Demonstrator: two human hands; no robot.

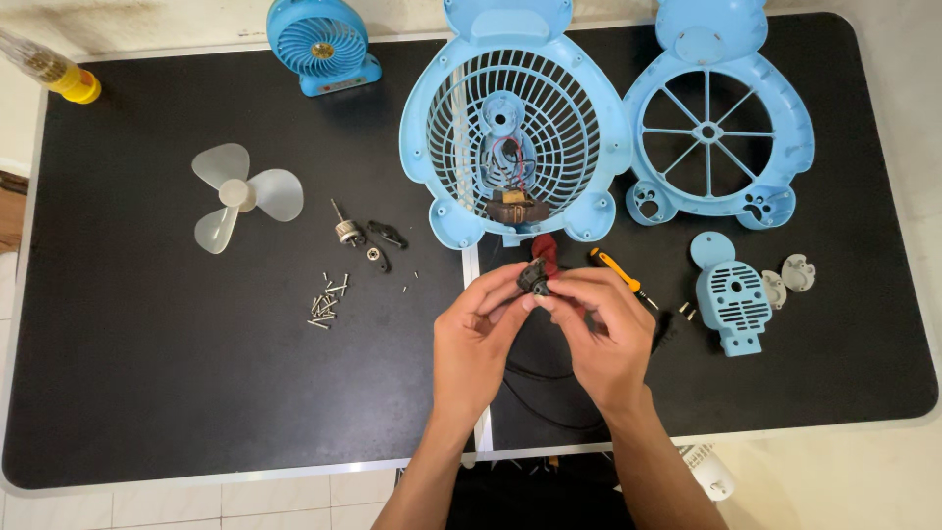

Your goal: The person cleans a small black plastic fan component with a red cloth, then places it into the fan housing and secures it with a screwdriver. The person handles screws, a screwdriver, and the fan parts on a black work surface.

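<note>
My left hand [478,339] and my right hand [605,334] meet above the black table [196,393], both pinching a small black part [536,278] between fingertips. Red wiring [545,250] runs from it toward the light blue fan grille shell [589,118], which holds a brown motor block [517,208]. A black cable [535,375] curls under my hands. An orange-handled screwdriver [613,266] lies just past my right fingers.
A second blue fan shell [785,118] lies at the right, with a blue vented cover [734,299] and two white pieces [791,278]. At the left are a translucent fan blade [240,193], a pile of screws [327,302], a small motor shaft [345,229], a small blue fan [321,44] and a yellow tool [59,74].
</note>
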